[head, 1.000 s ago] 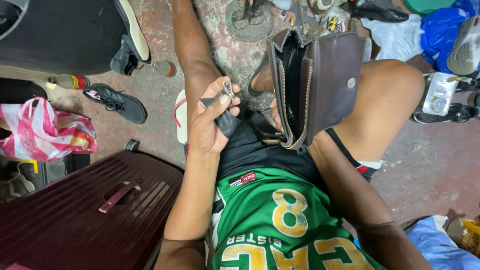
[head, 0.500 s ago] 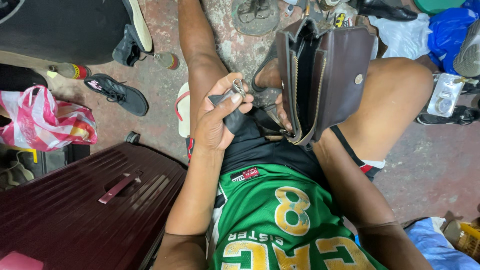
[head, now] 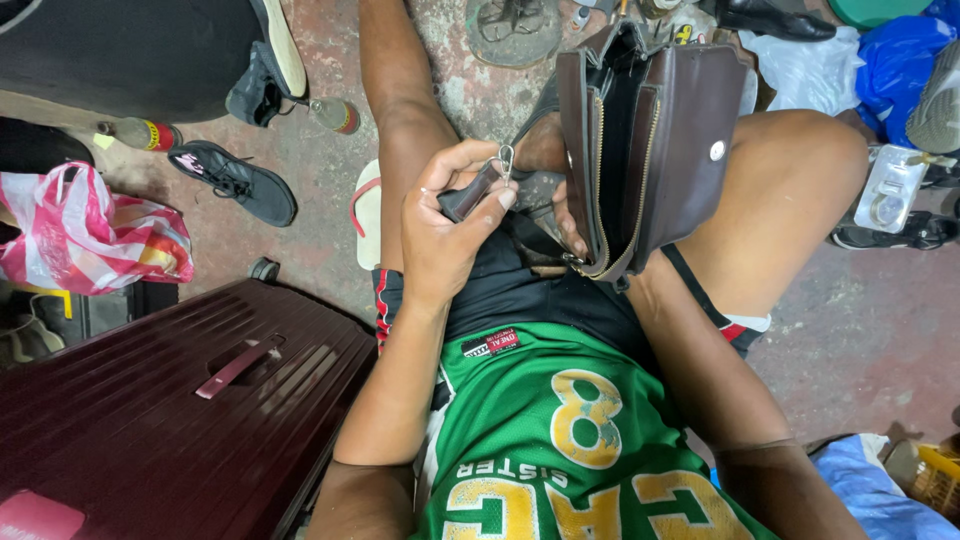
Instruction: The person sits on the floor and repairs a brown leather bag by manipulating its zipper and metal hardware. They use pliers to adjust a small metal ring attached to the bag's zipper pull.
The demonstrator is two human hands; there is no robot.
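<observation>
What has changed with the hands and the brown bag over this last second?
The left hand has lifted the dark strap end with its metal clasp up towards the open brown bag, keeping its grip. The right hand stays tucked behind the bag, steadying it on the lap. The maroon suitcase has not moved.

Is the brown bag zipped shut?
No, the brown bag gapes open at the top, its zipper teeth parted, while the left hand pinches the strap clip beside it.

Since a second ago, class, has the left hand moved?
Yes. The left hand has shifted right, away from the flip-flop, bringing its clip nearer the bag.
</observation>
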